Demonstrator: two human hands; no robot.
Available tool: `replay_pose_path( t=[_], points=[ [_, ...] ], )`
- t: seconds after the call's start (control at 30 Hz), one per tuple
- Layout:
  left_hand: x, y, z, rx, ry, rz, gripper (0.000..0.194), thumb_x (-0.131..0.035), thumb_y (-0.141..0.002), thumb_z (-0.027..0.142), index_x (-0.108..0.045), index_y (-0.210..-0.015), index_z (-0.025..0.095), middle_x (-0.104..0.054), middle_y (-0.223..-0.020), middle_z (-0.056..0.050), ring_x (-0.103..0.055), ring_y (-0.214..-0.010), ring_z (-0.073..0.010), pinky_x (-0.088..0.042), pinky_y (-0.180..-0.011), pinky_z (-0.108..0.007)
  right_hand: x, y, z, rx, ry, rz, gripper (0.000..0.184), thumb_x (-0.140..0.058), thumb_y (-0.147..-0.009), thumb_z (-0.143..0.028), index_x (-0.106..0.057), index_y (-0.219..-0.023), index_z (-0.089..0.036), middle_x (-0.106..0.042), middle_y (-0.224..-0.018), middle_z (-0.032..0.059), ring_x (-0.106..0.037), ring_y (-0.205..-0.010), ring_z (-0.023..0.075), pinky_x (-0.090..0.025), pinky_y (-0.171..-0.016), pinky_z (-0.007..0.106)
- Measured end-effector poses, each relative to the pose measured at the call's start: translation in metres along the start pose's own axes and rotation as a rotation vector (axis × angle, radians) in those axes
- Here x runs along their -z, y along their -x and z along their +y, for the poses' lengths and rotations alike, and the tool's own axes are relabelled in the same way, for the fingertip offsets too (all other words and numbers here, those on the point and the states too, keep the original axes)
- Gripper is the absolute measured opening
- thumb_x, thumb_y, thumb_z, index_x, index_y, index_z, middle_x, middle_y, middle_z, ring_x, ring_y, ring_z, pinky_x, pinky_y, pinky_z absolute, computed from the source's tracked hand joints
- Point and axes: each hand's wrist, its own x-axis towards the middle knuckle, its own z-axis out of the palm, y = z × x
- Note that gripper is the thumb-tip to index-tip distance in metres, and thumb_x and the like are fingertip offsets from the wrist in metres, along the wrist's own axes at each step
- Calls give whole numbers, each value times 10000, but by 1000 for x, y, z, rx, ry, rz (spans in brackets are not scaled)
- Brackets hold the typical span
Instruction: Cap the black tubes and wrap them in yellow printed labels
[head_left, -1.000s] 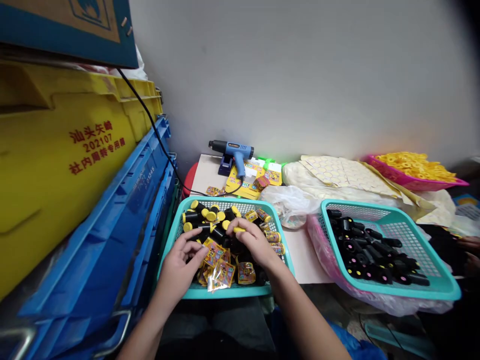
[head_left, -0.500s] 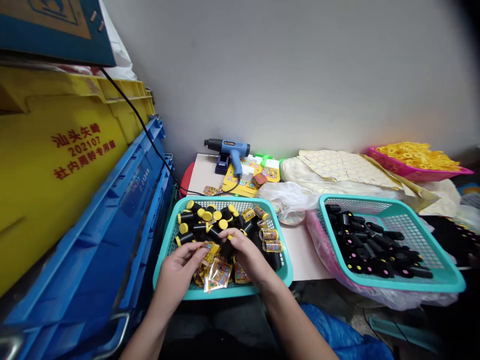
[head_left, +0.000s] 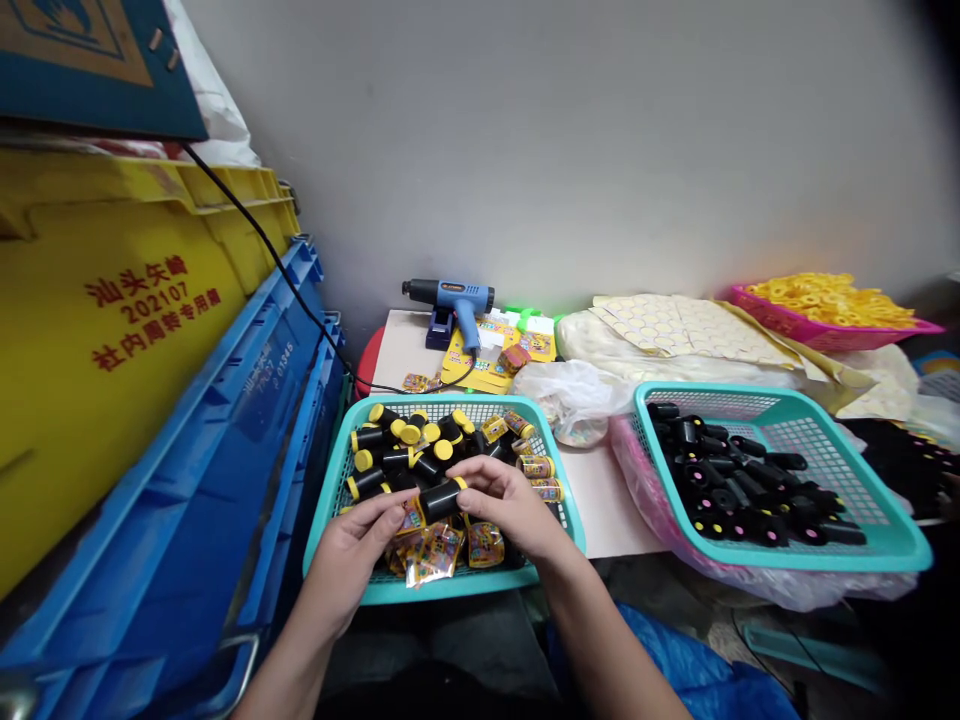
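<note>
My right hand (head_left: 504,505) grips a black cylinder with a yellow cap (head_left: 441,500) by its capped end, holding it sideways above the near part of a turquoise basket (head_left: 562,520). Between the thumb and fingers of my left hand (head_left: 367,535) is a printed yellow plastic sleeve (head_left: 411,517), which meets the cylinder's left end. How far the sleeve reaches over the cylinder I cannot tell. Below the hands lie several loose printed sleeves (head_left: 436,553). More yellow-capped black cylinders (head_left: 390,458) fill the far left of the basket, and several wrapped ones (head_left: 536,467) lie along its right side.
A blue heat gun (head_left: 457,297) rests on a stand behind the basket, its cord running left. Another turquoise basket (head_left: 892,540) at the right holds black parts. Stacked yellow (head_left: 60,270) and blue crates (head_left: 187,470) stand left. A pink basket (head_left: 817,330) holds yellow pieces.
The black cylinder has turned from upright-looking to lying sideways and come up against the sleeve in my left hand. My right hand has shifted slightly right. The view has moved a little.
</note>
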Motion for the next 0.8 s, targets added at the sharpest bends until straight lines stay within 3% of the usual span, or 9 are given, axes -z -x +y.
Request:
replay_pose_path(
  t=[0.3, 0.47, 0.6, 0.8],
  points=[
    [-4, -2, 0, -101, -98, 57, 356, -773, -647, 469, -770, -900, 218, -720, -1090, -69, -661, -1025, -244, -579, -786, -255, -7, 8, -5, 72, 376, 106, 291, -728, -731, -318, -676, -998, -213, -593, -762, -19, -517, -672, 116, -414, -648, 254],
    [-6, -1, 10, -69, -123, 70, 448, -792, -614, 446, -741, -983, 197, -748, -1014, -81, -694, -946, -239, -572, -819, -299, -11, 9, 2, 76, 335, 132, 303, -726, -726, -312, -667, -1005, -210, -604, -760, -16, -546, -695, 127, -436, -676, 265],
    [-6, -1, 13, -86, -199, 134, 341, -773, -613, 450, -743, -794, 162, -768, -869, -88, -715, -826, -236, -578, -798, -323, -12, 7, 9, 20, 257, 141, 297, -724, -721, -321, -653, -981, -197, -608, -759, -12, -555, -690, 127, -448, -674, 265],
    [-12, 5, 14, -206, -300, 143, 287, -686, -705, 459, -721, -736, 175, -715, -1109, -122, -664, -1026, -281, -546, -875, -361, -12, 8, 16, -21, 183, 156, 308, -736, -708, -337, -645, -962, -190, -597, -729, -18, -546, -661, 119, -446, -644, 252]
  ],
)
